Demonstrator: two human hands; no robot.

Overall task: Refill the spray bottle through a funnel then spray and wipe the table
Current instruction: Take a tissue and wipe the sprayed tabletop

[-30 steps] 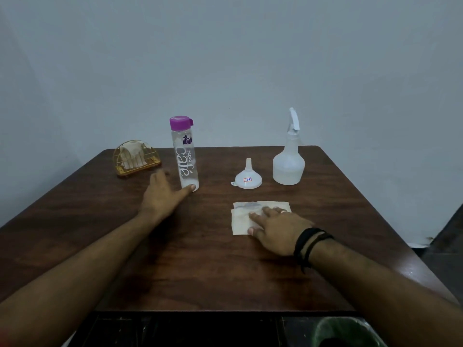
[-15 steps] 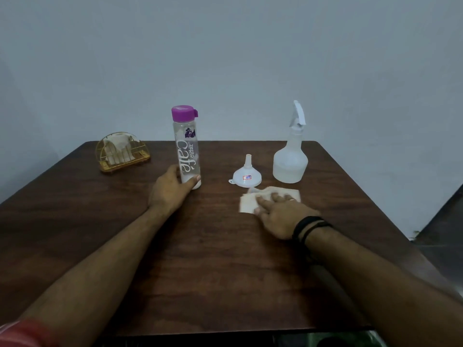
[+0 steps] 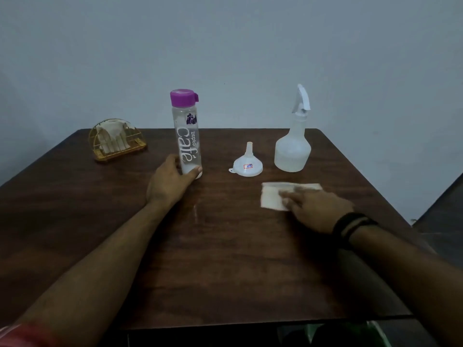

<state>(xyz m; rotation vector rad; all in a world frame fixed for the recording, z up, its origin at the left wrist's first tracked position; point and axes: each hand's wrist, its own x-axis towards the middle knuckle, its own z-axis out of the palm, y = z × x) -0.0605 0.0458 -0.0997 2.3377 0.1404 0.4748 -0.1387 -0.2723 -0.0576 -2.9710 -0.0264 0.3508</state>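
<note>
Dark brown wood forms the counter [image 3: 225, 259], on which every item of the task stands. Left hand [image 3: 170, 184]: grip closed round the base of the upright water bottle [image 3: 186, 136], thumb in front and fingers behind; its purple cap [image 3: 183, 97] is on. Right hand [image 3: 315, 209]: fingers extended flat and pressing on a folded white cloth [image 3: 271, 197], grip apart, nothing clasped; the outline is blurred. Spray bottle [image 3: 292, 151]: upright toward the far right of the counter, trigger head [image 3: 302, 100] fitted, well apart from both hands. White funnel [image 3: 247, 162]: inverted on its wide mouth, spout upward, between the two bottles and just beyond the cloth. Judged progress: the task appears to be at its start, since the spray head is not yet removed, the funnel is not seated in the neck, and the water bottle is capped; unscrewing, pouring, spraying and wiping all remain. A gold wire napkin holder [image 3: 116, 144] stands at the far left, clear of the work. The cloth lies directly in front of the funnel and spray bottle, so the right hand must reach over it.
</note>
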